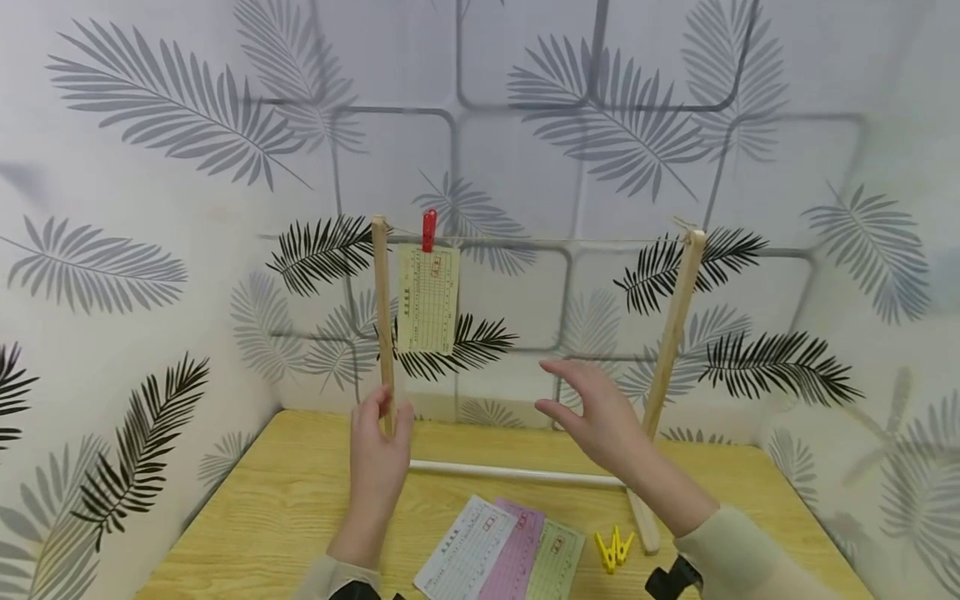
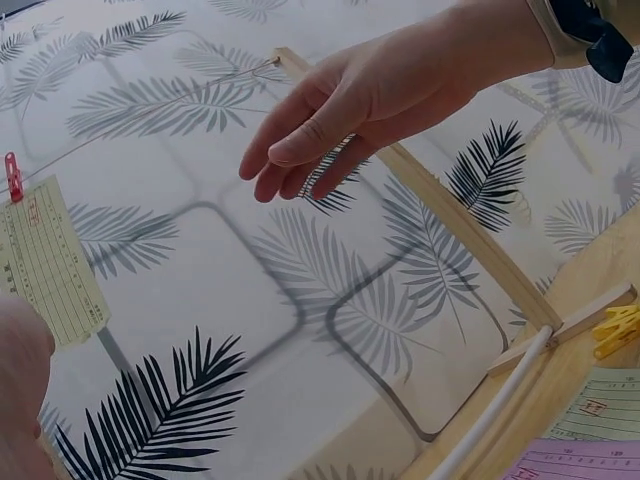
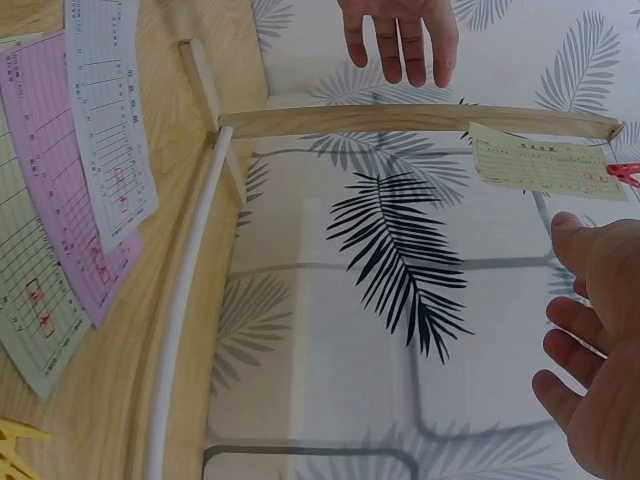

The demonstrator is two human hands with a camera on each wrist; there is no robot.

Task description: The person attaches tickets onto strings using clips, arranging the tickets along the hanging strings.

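A pale yellow printed slip [image 1: 427, 304] hangs from a string [image 1: 555, 240], held there by a red clothespin [image 1: 429, 230]. Near the left wooden post [image 1: 381, 308], below the slip, my left hand [image 1: 378, 458] is raised; the right wrist view shows its fingers [image 3: 400, 45] extended and apart from the post. My right hand [image 1: 600, 412] is in the air before the right post [image 1: 673, 333], thumb and fingers spread with nothing between them. On the table, a white slip [image 1: 467, 546], a pink slip [image 1: 513, 554] and a green slip [image 1: 558, 558] lie fanned and overlapping.
Yellow clothespins [image 1: 614, 550] lie right of the slips, beside the wooden foot [image 1: 642, 521] of the right post. A white rod [image 1: 517, 474] runs low between the posts. Behind the wooden table [image 1: 247, 500] stands a leaf-patterned backdrop [image 1: 510, 167].
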